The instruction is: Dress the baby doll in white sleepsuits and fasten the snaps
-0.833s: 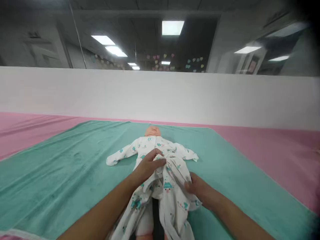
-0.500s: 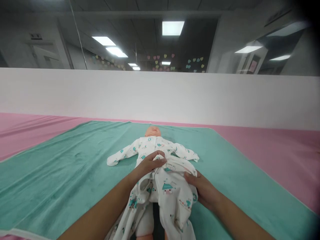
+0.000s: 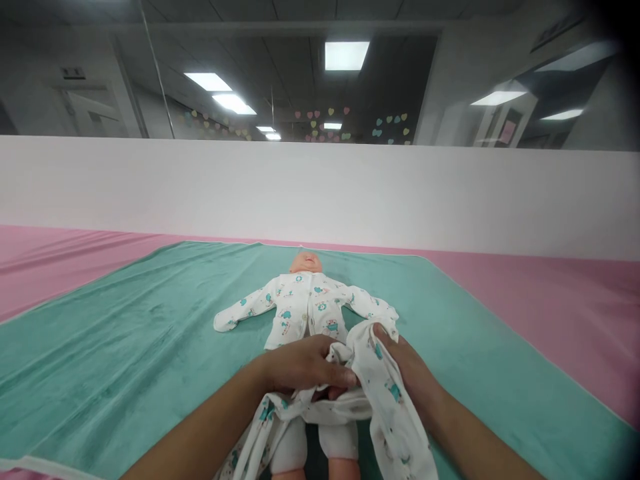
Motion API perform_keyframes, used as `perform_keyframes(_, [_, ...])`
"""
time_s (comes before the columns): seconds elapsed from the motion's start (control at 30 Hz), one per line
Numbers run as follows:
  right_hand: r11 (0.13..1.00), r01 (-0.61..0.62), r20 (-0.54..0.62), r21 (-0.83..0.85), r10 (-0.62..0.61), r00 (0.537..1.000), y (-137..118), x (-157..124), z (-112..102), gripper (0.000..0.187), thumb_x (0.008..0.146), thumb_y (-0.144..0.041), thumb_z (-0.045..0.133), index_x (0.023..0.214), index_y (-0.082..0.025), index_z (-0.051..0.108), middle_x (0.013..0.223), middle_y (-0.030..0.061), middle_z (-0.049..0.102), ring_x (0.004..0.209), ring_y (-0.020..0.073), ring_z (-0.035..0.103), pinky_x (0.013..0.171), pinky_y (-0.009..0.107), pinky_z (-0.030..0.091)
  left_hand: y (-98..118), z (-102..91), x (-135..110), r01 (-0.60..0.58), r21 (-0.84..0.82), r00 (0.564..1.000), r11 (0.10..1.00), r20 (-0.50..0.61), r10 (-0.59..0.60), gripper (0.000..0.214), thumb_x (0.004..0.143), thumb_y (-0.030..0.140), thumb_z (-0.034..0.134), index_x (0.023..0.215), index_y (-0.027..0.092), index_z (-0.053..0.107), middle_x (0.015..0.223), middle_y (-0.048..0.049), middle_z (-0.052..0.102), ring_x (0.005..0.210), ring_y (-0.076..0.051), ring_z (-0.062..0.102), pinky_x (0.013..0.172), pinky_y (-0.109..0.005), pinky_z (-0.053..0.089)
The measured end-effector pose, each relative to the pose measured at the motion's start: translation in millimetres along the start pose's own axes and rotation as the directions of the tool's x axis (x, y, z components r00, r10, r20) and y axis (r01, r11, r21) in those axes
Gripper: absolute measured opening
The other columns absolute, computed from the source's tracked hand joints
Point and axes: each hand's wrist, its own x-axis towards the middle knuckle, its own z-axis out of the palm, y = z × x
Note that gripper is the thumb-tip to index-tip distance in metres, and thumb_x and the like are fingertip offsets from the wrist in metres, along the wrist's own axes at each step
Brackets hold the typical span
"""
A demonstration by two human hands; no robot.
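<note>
A baby doll [image 3: 306,262] lies on its back on a teal plush blanket [image 3: 125,353], arms spread, wearing a white sleepsuit with a teal print [image 3: 305,313]. The suit's lower part is bunched and lifted off the doll's legs. My left hand [image 3: 305,365] grips folded suit fabric below the doll's belly. My right hand [image 3: 405,363] pinches one loose suit leg [image 3: 395,413] near its upper edge. The doll's legs [image 3: 305,443] show below, pale at the lower ends. A dark strip lies between them. The doll's feet are cut off by the frame.
A pink sheet [image 3: 550,300] extends beyond the blanket on both sides, and a white panel wall [image 3: 320,193] stands behind it. Above that, glass reflects ceiling lights and paper hearts.
Both hands have moved toward me and lower on the doll. The suit's lower part has shifted off the doll's legs, and more of its chest and legs now show.
</note>
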Motion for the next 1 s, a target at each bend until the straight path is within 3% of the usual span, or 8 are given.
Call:
perform_keyframes(0.1, [0.998, -0.019, -0.024, -0.062, 0.018, 1.0, 2.5, -0.8, 8.3, 0.054, 0.068, -0.063, 0.06, 0.089, -0.013, 0.064, 0.069, 0.0073, 0.066, 0.066, 0.0213, 0.061, 0.068, 0.037, 0.047, -3.3, -0.6, -1.3, -0.067, 0.037, 0.997, 0.997, 0.046, 0.065, 0.041, 0.073, 0.055, 0.058, 0.065, 0.014, 0.058, 0.06, 0.0001, 0.054, 0.054, -0.01, 0.046, 0.052, -0.021, 0.037])
perform_keyframes(0.17, [0.996, -0.017, 0.029, -0.093, 0.02, 0.999, 4.1, 0.2, 11.4, 0.054, 0.068, -0.063, 0.061, 0.088, -0.012, 0.064, 0.071, 0.0075, 0.066, 0.066, 0.0209, 0.061, 0.069, 0.037, 0.047, -2.2, 0.8, -2.7, -0.035, 0.039, 0.999, 0.999, 0.017, 0.034, 0.044, 0.073, 0.058, 0.056, 0.067, 0.014, 0.059, 0.06, -0.0001, 0.055, 0.054, -0.01, 0.046, 0.053, -0.021, 0.037])
perform_keyframes(0.33, [0.994, -0.013, 0.119, -0.11, 0.026, 0.993, 3.3, 2.4, 10.1, 0.057, 0.071, -0.061, 0.059, 0.098, -0.012, 0.064, 0.078, 0.0091, 0.067, 0.07, 0.0219, 0.062, 0.073, 0.038, 0.047, 5.8, 6.5, -4.3, 0.127, -0.061, 0.982, 0.99, -0.13, -0.134, 0.028, 0.07, 0.043, 0.066, 0.069, 0.015, 0.061, 0.06, 0.0019, 0.056, 0.051, -0.009, 0.046, 0.051, -0.021, 0.037])
perform_keyframes(0.5, [0.995, -0.045, 0.166, -0.089, 0.06, 0.984, 0.2, -0.4, 7.5, 0.055, 0.074, -0.059, 0.058, 0.107, -0.015, 0.062, 0.082, 0.0094, 0.068, 0.073, 0.0228, 0.063, 0.072, 0.038, 0.048, 8.0, 7.0, -2.8, 0.005, -0.329, 0.958, 0.944, -0.268, -0.098, 0.019, 0.07, 0.032, 0.064, 0.076, 0.014, 0.064, 0.068, -0.0012, 0.064, 0.06, -0.014, 0.056, 0.063, -0.026, 0.044])
perform_keyframes(0.67, [0.993, -0.062, 0.452, -0.097, 0.099, 0.887, 0.0, -6.7, 2.4, 0.063, 0.063, -0.055, 0.07, 0.111, -0.015, 0.061, 0.089, 0.0094, 0.068, 0.084, 0.0245, 0.062, 0.078, 0.037, 0.048, 0.0, -1.3, -1.0, -0.159, -0.424, 0.903, 0.891, -0.427, -0.042, 0.016, 0.072, 0.026, 0.059, 0.082, 0.016, 0.066, 0.076, -0.0018, 0.066, 0.071, -0.018, 0.06, 0.072, -0.03, 0.045])
perform_keyframes(0.8, [0.986, -0.141, 0.536, -0.092, 0.168, 0.827, 3.2, -9.6, -1.2, 0.067, 0.053, -0.031, 0.082, 0.114, -0.017, 0.06, 0.094, 0.0072, 0.067, 0.09, 0.025, 0.061, 0.083, 0.038, 0.046, -4.7, -5.7, -0.6, -0.193, -0.414, 0.899, 0.89, -0.437, -0.008, 0.018, 0.072, 0.025, 0.062, 0.087, 0.017, 0.066, 0.078, -0.0002, 0.066, 0.076, -0.017, 0.059, 0.076, -0.029, 0.044])
perform_keyframes(0.87, [0.987, -0.16, 0.504, -0.016, 0.146, 0.851, 6.8, -9.5, -1.8, 0.065, 0.057, -0.03, 0.08, 0.116, -0.018, 0.058, 0.097, 0.0081, 0.067, 0.091, 0.0247, 0.062, 0.084, 0.039, 0.046, -3.3, -5.7, -1.4, -0.188, -0.386, 0.907, 0.903, -0.421, 0.009, 0.014, 0.073, 0.028, 0.061, 0.079, 0.016, 0.065, 0.067, 0.0003, 0.064, 0.062, -0.014, 0.057, 0.069, -0.027, 0.044])
perform_keyframes(1.0, [0.974, -0.138, 0.393, 0.182, 0.057, 0.918, 15.1, -6.3, -2.8, 0.059, 0.068, -0.035, 0.073, 0.121, -0.017, 0.054, 0.098, 0.0115, 0.067, 0.092, 0.0252, 0.063, 0.085, 0.041, 0.046, 2.4, -4.7, -3.0, -0.156, -0.31, 0.944, 0.938, -0.327, 0.049, 0.03, 0.078, 0.036, 0.056, 0.058, 0.013, 0.059, 0.045, 0.001, 0.051, 0.041, -0.009, 0.043, 0.051, -0.025, 0.037])
